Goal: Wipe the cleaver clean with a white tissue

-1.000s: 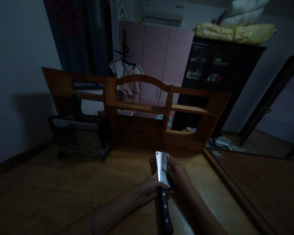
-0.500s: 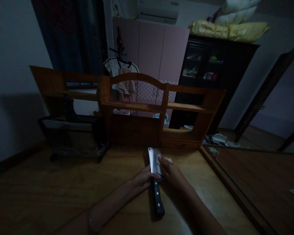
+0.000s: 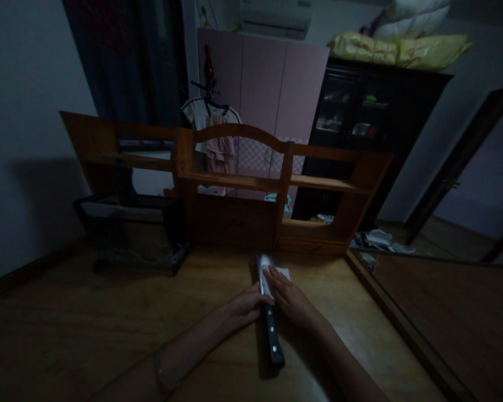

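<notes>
A kitchen knife with a broad metal blade and a black riveted handle (image 3: pixel 272 338) is held over the wooden table (image 3: pixel 184 335), its handle pointing toward me. My left hand (image 3: pixel 247 306) grips it where blade meets handle, with the thumb lying across the top. My right hand (image 3: pixel 292 297) presses a folded white tissue (image 3: pixel 285 273) onto the blade's face, fingers stretched over it. Tissue and fingers cover much of the blade, and its right edge is hidden.
A wooden shelf unit (image 3: pixel 235 181) stands along the table's far side. At the left is a dark-framed glass box (image 3: pixel 134 234). A raised wooden rim (image 3: pixel 385 312) borders the table on the right.
My right hand and the tissue have slid left across the blade, toward its spine. My left hand keeps its grip on the knife. The whole view has shifted slightly.
</notes>
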`<state>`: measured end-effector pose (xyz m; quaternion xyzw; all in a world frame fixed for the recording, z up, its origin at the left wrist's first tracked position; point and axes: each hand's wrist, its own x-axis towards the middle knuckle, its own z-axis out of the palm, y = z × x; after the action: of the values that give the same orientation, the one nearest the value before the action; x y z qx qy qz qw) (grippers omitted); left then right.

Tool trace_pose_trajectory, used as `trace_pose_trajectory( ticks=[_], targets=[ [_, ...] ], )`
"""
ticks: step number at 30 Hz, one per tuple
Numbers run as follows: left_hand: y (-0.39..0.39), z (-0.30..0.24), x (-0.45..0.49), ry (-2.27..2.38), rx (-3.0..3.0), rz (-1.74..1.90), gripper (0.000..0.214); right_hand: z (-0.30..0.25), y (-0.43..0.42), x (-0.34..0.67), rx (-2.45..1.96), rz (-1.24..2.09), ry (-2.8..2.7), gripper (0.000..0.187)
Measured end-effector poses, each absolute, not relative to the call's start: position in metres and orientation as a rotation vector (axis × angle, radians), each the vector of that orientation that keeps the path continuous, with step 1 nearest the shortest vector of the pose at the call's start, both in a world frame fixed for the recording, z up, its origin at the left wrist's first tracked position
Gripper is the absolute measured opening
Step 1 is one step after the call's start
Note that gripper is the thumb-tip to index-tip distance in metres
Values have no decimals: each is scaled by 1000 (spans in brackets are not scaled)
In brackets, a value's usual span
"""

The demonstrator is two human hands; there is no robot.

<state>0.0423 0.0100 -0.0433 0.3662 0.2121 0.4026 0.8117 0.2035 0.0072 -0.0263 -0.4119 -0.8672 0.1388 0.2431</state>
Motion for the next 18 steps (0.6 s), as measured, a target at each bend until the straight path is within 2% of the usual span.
trace_pose_trajectory(
  ticks=[7, 18],
  targets=[
    [16, -53, 41, 382, 769, 847, 61, -28, 9, 205, -1066, 449, -2362, 48],
    [10, -41, 42, 418, 754, 824, 68, -34, 15, 207, -1174, 455, -2212, 46]
  ],
)
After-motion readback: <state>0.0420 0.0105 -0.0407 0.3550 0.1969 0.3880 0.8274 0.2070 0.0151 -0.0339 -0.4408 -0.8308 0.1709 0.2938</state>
